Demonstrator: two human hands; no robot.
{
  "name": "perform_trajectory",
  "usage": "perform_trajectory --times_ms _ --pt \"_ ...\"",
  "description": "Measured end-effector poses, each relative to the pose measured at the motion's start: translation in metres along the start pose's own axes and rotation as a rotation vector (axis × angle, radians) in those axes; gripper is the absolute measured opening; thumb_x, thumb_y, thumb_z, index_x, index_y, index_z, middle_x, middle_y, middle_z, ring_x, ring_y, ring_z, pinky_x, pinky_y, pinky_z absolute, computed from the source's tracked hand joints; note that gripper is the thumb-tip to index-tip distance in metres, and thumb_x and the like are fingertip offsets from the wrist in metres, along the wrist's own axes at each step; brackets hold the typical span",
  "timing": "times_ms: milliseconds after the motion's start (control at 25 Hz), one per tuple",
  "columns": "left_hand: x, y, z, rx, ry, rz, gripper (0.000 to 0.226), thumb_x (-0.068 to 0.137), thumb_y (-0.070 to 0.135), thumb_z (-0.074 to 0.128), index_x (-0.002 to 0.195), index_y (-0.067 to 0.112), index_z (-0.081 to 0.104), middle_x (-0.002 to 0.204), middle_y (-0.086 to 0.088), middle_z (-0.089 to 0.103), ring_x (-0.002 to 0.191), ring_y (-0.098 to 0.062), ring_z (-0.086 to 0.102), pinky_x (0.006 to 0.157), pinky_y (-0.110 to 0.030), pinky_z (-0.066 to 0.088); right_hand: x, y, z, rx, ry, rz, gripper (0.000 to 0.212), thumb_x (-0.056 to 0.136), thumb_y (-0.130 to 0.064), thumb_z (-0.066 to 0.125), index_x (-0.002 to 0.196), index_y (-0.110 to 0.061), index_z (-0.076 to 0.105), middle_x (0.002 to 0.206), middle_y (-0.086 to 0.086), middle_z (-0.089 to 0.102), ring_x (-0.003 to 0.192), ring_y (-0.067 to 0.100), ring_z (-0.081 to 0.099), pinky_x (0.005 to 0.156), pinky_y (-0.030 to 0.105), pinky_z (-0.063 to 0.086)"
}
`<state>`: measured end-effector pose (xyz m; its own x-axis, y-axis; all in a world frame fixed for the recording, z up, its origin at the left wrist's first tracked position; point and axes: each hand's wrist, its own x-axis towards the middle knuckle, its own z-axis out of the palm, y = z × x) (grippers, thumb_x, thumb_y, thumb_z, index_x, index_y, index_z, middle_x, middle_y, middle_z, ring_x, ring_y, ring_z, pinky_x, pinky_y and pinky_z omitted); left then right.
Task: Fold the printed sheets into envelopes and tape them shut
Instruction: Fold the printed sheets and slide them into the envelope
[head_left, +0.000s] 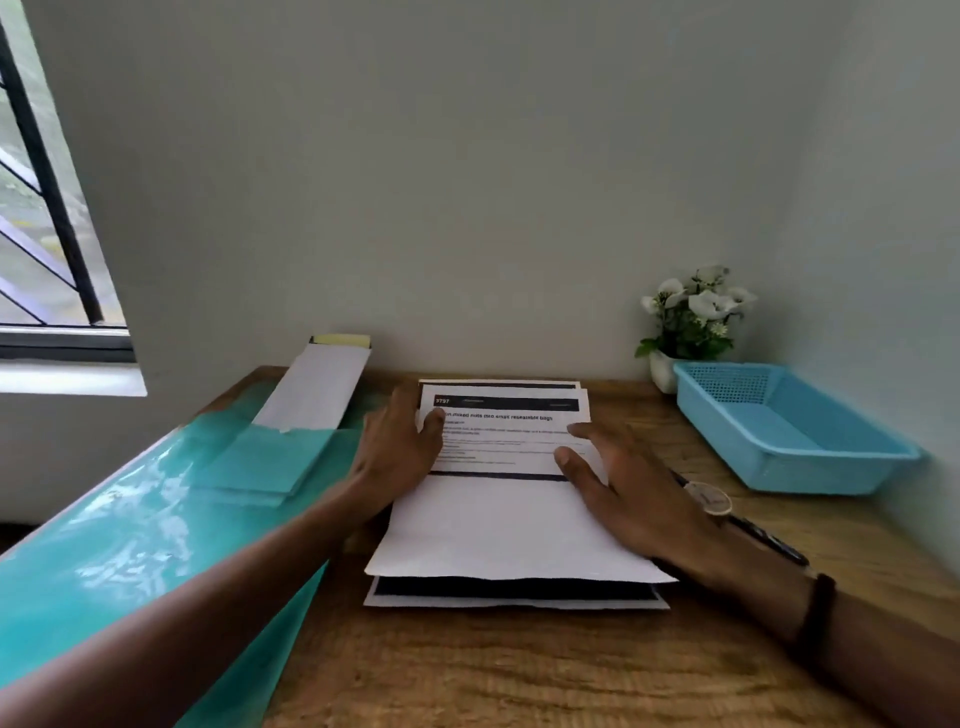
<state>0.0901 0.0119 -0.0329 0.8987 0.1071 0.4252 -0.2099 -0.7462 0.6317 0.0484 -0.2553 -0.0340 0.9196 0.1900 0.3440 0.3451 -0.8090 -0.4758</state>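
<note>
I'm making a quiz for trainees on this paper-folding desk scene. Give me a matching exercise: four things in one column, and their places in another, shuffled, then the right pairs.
Things:
1. blue basket
2. white flowers
3. left hand
4. folded white sheet

Places:
A. on the left edge of the printed sheet
B. at the desk's far right corner, behind the basket
C. leaning on the wall at the far left of the desk
D. along the right wall, right of the paper stack

Pairs: 1-D, 2-B, 3-A, 4-C
</note>
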Motion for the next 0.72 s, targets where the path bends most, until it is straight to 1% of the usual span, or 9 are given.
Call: perform_trajectory --times_ms 80,160,240,320,400,480,600,640,720 --pt "0.005 -0.004 0.004 -0.011 0.015 0.003 0.022 0.102 0.033 0.057 0.119 0.020 0.059 0.117 -0.001 0.069 0.105 -0.028 0.066 0.083 -0.032 0.043 0.010 0.009 -0.001 0.026 0.009 0.014 0.051 0.104 -0.058 0.042 0.147 -0.031 0.047 0.152 -0.005 0.047 0.136 0.013 0.047 0.111 0.029 0.037" --pt "0.009 -0.003 0.007 -0.008 0.043 0.008 0.024 0.100 0.033 0.062 0.120 0.019 0.062 0.112 0.002 0.072 0.099 -0.025 0.068 0.081 -0.029 0.042 0.022 0.015 -0.003 0.066 0.031 0.044 0.053 0.102 -0.059 0.045 0.147 -0.031 0.049 0.143 -0.002 0.058 0.126 0.014 0.056 0.110 0.035 0.044" --pt "0.011 -0.003 0.009 -0.029 0.095 -0.001 0.025 0.097 0.031 0.068 0.118 0.019 0.066 0.104 0.004 0.074 0.092 -0.021 0.070 0.079 -0.028 0.045 0.035 0.016 -0.004 0.155 0.057 0.099 0.055 0.098 -0.055 0.058 0.146 -0.029 0.050 0.137 -0.002 0.065 0.117 0.012 0.062 0.106 0.035 0.050" --pt "0.013 -0.005 0.006 -0.118 0.152 -0.031 0.026 0.093 0.029 0.075 0.117 0.023 0.068 0.094 0.014 0.072 0.080 -0.008 0.069 0.072 -0.023 0.049 0.047 0.014 -0.003 0.256 0.111 0.143 0.063 0.091 -0.042 0.075 0.146 -0.023 0.050 0.134 -0.004 0.066 0.111 0.008 0.064 0.097 0.023 0.052" --pt "0.013 -0.009 0.003 -0.214 0.163 -0.058 0.028 0.090 0.029 0.079 0.114 0.029 0.065 0.090 0.024 0.067 0.075 0.006 0.065 0.067 -0.012 0.049 0.056 0.019 -0.003 0.356 0.186 0.185 0.067 0.085 -0.029 0.085 0.142 -0.018 0.052 0.127 -0.004 0.068 0.102 0.006 0.068 0.080 0.008 0.052" --pt "0.014 -0.012 0.001 -0.341 0.148 -0.114 0.026 0.088 0.031 0.082 0.110 0.025 0.069 0.093 0.018 0.074 0.079 0.001 0.072 0.067 -0.016 0.058 0.060 0.027 -0.003 0.438 0.253 0.197 0.066 0.081 -0.020 0.088 0.138 -0.017 0.056 0.119 -0.005 0.070 0.094 -0.001 0.067 0.064 0.001 0.051" --pt "0.017 -0.015 0.000 -0.452 0.152 -0.187 0.016 0.089 0.030 0.081 0.102 0.027 0.071 0.098 0.008 0.079 0.080 -0.006 0.076 0.062 -0.017 0.061 0.062 0.038 0.000 0.465 0.333 0.157 0.057 0.079 -0.016 0.089 0.130 -0.018 0.063 0.115 -0.004 0.074 0.095 -0.001 0.069 0.064 0.002 0.053" --pt "0.018 -0.015 0.001 -0.462 0.155 -0.196 0.013 0.090 0.031 0.079 0.100 0.027 0.071 0.099 0.007 0.079 0.082 -0.009 0.077 0.065 -0.021 0.063 0.062 0.040 0.001 0.474 0.354 0.144 0.051 0.082 -0.014 0.086 0.128 -0.016 0.065 0.114 -0.003 0.074 0.095 -0.002 0.069 0.065 0.002 0.053" --pt "0.019 -0.017 0.001 -0.481 0.175 -0.209 0.009 0.092 0.034 0.077 0.098 0.028 0.072 0.099 0.005 0.080 0.086 -0.014 0.078 0.076 -0.037 0.067 0.062 0.039 0.004 0.507 0.388 0.128 0.043 0.086 -0.010 0.082 0.126 -0.013 0.067 0.114 0.000 0.075 0.095 -0.005 0.067 0.067 0.000 0.052"
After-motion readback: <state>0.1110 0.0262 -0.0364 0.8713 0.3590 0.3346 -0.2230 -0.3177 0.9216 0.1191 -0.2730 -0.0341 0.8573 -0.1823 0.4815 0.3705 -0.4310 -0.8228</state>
